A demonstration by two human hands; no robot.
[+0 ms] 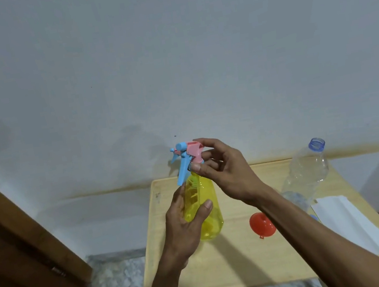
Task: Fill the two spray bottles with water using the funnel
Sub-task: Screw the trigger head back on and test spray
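A yellow spray bottle (205, 205) is held up over the left part of the small wooden counter (240, 266). The left hand (184, 228) wraps around the bottle's body, with the thumb across the near side and the fingers (178, 197) curled round the far side. The right hand (223, 172) is at the top of the bottle. Its thumb and fingers pinch the pink and blue spray head (187, 157), which sits on the bottle's neck. The blue trigger points down and to the left. An orange funnel (262, 225) lies on the counter, just to the right of the bottle and under the right arm. Farther right, near the far edge of the counter, stands a clear plastic water bottle (308, 171) with no cap on its blue neck. A white folded paper (352, 221) lies on the right side of the counter, near the water bottle. Behind the counter is a pale wall (170, 59).
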